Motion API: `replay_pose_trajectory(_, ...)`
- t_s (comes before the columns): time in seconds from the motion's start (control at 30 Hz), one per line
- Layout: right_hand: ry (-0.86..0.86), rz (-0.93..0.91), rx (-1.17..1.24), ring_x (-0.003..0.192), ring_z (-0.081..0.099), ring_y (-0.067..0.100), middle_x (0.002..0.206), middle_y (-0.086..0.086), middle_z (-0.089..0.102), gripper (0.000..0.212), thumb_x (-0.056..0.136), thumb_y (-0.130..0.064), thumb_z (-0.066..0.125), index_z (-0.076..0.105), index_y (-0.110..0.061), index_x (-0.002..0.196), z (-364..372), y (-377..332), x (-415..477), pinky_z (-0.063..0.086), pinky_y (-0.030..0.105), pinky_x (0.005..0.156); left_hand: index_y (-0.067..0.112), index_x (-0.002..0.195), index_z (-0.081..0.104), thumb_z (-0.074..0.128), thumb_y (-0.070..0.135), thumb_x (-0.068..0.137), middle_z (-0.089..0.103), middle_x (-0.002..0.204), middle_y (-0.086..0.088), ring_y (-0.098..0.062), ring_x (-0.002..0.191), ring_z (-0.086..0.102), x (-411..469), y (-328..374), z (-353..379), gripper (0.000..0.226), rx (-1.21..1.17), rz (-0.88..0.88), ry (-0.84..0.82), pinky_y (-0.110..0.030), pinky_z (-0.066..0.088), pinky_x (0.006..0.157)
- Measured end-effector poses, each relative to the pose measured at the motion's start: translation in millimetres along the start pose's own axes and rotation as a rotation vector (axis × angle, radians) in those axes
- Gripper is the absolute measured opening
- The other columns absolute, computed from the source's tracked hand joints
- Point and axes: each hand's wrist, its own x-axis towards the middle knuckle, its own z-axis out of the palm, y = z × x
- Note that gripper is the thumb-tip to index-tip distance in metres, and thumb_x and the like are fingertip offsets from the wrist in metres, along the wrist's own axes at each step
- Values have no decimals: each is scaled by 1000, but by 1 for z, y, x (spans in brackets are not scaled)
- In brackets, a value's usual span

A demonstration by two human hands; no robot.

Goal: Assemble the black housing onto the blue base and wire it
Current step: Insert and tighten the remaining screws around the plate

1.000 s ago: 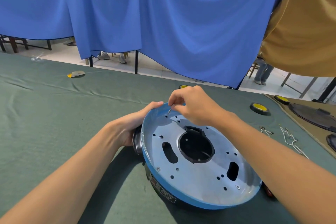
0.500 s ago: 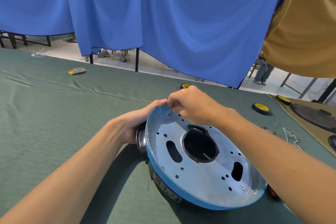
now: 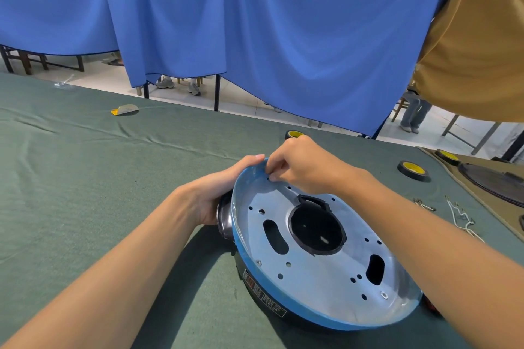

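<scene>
The blue base, a round plate with a blue rim and a silvery face full of small holes and two oblong slots, is sitting tilted on the green cloth of the table, its far-left edge raised and its near-right edge low. The black housing is lying under it, showing below the near rim with a printed label and again through the big round opening in the middle of the plate. A shiny metal part is sticking out at the left side, just beneath the rim. The left hand is gripping the blue base there, its fingers curling over the far-left rim and its palm pressing against the metal part. The right hand is reaching over the far rim with its fingers curled and its thumb and forefinger pinching together, the fingertips touching the plate at a small hole; whether anything is sitting between them is too small to tell. To the right, wire clips are lying on the cloth, and rolls of yellow-cored tape are resting farther back, well apart from the base. A small yellow and grey scrap is lying far off to the left. A blue curtain is hanging behind the table.
</scene>
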Motion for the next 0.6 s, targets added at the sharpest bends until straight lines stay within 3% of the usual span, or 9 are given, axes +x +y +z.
replay_pose_trajectory(0.1,32,8,-65,63,54,18,63,0,61,18,91,-23,65,73,-13,78,4,-2,1,50,36,64,7,123,66,74,69,65,67,123,-18,-31,101,65,0,0,0,85,3,9,-3,-43,49,94)
replay_pose_trajectory(0.2,37,42,-104,58,50,20,61,5,58,32,93,-35,59,65,-16,68,5,-2,0,48,40,60,8,122,67,74,70,65,68,121,-18,-31,101,65,0,0,1,85,8,17,-8,-43,49,94)
replay_pose_trajectory(0.33,13,-9,-34,77,59,14,80,-3,66,8,88,-18,66,74,-16,89,-1,0,-4,52,36,76,9,116,70,74,69,66,70,113,-17,-30,94,67,0,0,0,79,2,31,-13,-40,53,87)
replay_pose_trajectory(0.4,5,-21,-23,81,61,14,86,-1,70,14,87,-7,65,76,-14,93,-1,0,-5,52,33,79,9,115,70,73,69,66,70,111,-16,-30,93,67,0,-1,0,78,1,29,-13,-40,53,86)
replay_pose_trajectory(0.6,11,-15,-59,87,62,20,91,3,69,12,90,-13,62,73,-14,94,3,-4,-2,54,42,79,8,112,70,73,68,69,70,109,-16,-29,90,67,-1,0,0,74,-11,25,-23,-40,53,84)
